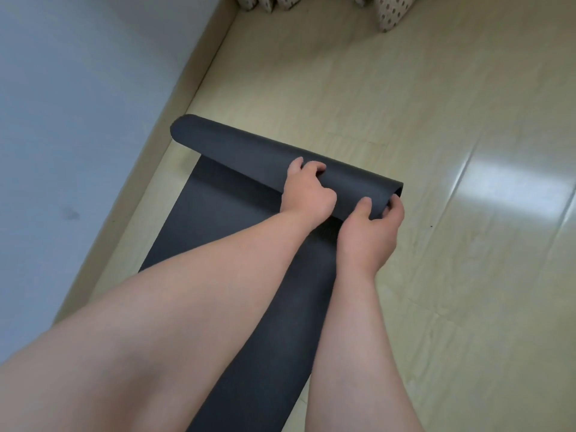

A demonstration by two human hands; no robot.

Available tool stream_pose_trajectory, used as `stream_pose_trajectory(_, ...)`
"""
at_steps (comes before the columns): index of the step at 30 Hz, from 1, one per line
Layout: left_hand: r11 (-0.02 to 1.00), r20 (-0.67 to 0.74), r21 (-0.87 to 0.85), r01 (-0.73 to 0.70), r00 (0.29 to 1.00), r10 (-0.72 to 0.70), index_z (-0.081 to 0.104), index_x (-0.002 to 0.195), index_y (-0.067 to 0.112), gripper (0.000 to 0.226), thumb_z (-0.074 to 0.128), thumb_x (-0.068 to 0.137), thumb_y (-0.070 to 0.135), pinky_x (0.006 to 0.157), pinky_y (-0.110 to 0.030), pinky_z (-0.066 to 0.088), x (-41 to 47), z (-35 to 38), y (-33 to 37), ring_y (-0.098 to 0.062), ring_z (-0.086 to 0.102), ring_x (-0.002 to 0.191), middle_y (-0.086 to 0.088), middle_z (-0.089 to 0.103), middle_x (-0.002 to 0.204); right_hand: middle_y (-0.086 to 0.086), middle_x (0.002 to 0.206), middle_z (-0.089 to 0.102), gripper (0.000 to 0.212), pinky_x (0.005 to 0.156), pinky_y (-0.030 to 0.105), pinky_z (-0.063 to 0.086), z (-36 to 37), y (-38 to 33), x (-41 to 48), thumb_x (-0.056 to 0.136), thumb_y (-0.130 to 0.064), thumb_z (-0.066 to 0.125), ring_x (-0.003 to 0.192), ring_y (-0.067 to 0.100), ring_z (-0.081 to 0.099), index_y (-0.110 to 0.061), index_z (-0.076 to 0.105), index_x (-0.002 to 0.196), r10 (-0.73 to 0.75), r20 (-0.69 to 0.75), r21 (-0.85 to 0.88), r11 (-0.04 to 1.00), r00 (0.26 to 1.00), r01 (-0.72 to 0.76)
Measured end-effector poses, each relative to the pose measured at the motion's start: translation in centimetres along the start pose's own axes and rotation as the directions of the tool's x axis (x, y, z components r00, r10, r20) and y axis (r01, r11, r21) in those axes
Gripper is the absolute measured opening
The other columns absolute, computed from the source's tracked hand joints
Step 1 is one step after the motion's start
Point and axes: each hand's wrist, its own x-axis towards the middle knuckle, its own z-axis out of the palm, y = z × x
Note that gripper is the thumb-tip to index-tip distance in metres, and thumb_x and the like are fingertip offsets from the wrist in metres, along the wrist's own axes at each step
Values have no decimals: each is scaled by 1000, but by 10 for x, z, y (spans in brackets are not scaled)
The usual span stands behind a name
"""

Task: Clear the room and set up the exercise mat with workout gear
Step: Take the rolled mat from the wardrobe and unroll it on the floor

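A dark grey exercise mat (237, 157) lies partly unrolled on the pale floor, its flat part running toward me and its rolled part lying across the far end. My left hand (307, 191) sits on the roll's near side with curled fingers gripping it. My right hand (372, 226) grips the roll's right end, thumb on top and fingers tucked into the open end. My forearms hide much of the flat part.
A white wall (78, 120) with a beige skirting board (187, 98) runs along the mat's left side. Dotted beige curtains (389, 10) hang to the floor at the top. Glossy pale floor (467, 151) spreads to the right.
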Motion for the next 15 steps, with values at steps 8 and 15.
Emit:
stream_pose_trajectory(8, 929, -175, -310, 203, 948, -266, 29, 154, 17, 77, 64, 94, 50, 87, -34, 43, 25, 11, 51, -26, 55, 118, -5, 37, 150, -11, 147, 55, 44, 80, -5, 32, -13, -13, 27, 108, -21, 36, 124, -7, 50, -24, 42, 151, 7, 28, 136, 991, 1000, -11)
stream_pose_trajectory(15, 977, 90, -212, -36, 994, 56, 9, 163, 31, 65, 41, 107, 25, 88, -21, 36, 23, 8, 49, 10, 54, 93, 33, 51, 110, -5, 152, 50, 44, 97, 15, 32, -15, -8, 31, 109, -22, 32, 138, 11, 47, -21, 41, 152, 22, -35, 41, 999, 999, -21)
